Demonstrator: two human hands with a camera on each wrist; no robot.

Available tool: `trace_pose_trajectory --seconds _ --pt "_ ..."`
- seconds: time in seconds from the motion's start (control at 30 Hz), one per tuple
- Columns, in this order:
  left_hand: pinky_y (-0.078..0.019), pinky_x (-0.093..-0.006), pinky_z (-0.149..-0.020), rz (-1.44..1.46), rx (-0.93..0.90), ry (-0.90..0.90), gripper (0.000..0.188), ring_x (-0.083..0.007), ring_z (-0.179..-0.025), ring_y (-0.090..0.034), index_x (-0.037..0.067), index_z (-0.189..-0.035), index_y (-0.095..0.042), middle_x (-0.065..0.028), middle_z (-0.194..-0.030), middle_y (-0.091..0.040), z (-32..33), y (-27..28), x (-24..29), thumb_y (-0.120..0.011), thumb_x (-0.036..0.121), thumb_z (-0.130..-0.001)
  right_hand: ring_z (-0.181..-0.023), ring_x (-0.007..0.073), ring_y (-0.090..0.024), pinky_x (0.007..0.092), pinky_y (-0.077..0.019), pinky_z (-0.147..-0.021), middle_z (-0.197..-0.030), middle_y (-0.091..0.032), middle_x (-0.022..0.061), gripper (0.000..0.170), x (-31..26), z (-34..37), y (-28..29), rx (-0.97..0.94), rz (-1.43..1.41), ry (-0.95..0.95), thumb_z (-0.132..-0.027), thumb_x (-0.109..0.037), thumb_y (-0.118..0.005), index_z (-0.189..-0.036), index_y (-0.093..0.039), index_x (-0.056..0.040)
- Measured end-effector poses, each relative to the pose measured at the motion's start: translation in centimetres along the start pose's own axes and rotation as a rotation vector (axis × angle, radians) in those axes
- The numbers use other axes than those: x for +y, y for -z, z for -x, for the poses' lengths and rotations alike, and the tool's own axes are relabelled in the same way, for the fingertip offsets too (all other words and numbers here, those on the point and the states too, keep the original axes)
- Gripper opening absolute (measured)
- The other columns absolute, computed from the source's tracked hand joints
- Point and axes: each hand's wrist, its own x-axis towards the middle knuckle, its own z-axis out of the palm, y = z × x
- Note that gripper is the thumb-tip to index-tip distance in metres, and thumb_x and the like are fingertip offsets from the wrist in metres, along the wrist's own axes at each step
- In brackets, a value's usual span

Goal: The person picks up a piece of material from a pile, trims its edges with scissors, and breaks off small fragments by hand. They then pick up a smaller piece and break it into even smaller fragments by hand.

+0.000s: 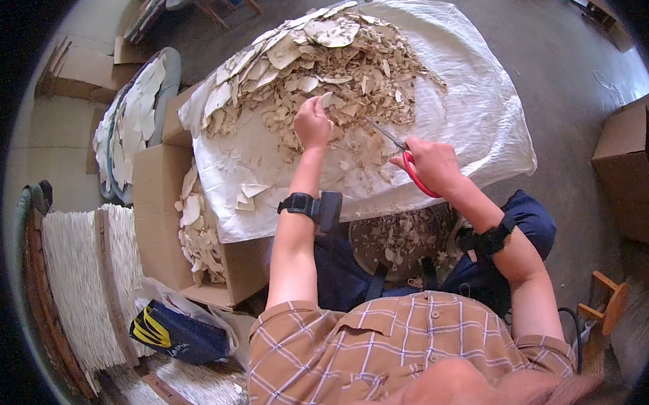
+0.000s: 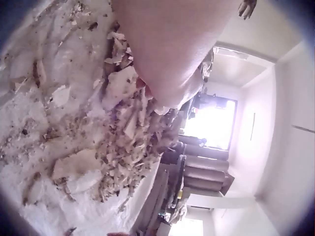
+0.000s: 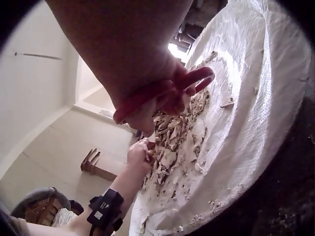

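Observation:
In the head view the left hand pinches a small pale flake at the near edge of a heap of dry, pale pieces. To its right, the right hand grips red-handled scissors, the blades pointing up and left toward the heap, apart from the flake. The right wrist view shows the red handles looped round the fingers of the right hand, with the left hand beyond. In the left wrist view the forearm hides most of the left hand.
A white sheet lies under the heap, with a few loose flakes at its near left. An open cardboard box holding pale pieces stands left, beside a blue bag. More boxes and a wooden stool are at right.

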Motion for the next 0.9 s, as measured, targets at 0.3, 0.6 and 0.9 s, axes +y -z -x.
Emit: trace_pose_trajectory --seconds 0.3,0.6,0.9 --pt "-0.0277 -0.0181 -0.034 0.927 -0.486 0.352 0.017 -0.0035 -0.039 -0.039 0.002 -0.096 -0.054 -0.0054 -0.071 -0.056 0.6 6.7 4.2 -0.051 0.014 -0.085 -0.062 0.0317 -0.058 0.0407 -0.0443 -0.052 -0.069 -0.059 0.0126 0.036 -2.3 -0.8 0.7 0.212 -0.157 0.093 -0.076 -0.042 -0.057 -0.082 -0.049 -0.0072" --pt "-0.0278 -0.0178 -0.035 0.885 -0.703 0.343 0.014 -0.0036 -0.041 -0.038 0.000 -0.082 -0.057 0.0008 -0.061 -0.051 1.5 10.2 5.8 -0.058 0.013 -0.081 -0.067 0.0309 -0.057 0.0374 -0.0438 -0.055 -0.076 -0.057 0.0134 0.034 -3.5 -0.8 1.0 0.183 -0.157 0.250 -0.074 -0.034 -0.062 -0.092 -0.051 -0.0070" --pt "-0.0276 -0.0174 -0.036 0.911 -0.814 0.345 0.018 -0.0024 -0.039 -0.036 0.001 -0.079 -0.056 0.0022 -0.055 -0.047 0.8 11.2 5.9 -0.053 0.017 -0.085 -0.067 0.0315 -0.057 0.0379 -0.0442 -0.055 -0.075 -0.056 0.0127 0.037 -3.4 -0.9 1.1 0.196 -0.175 0.328 -0.073 -0.035 -0.062 -0.091 -0.050 -0.0059"
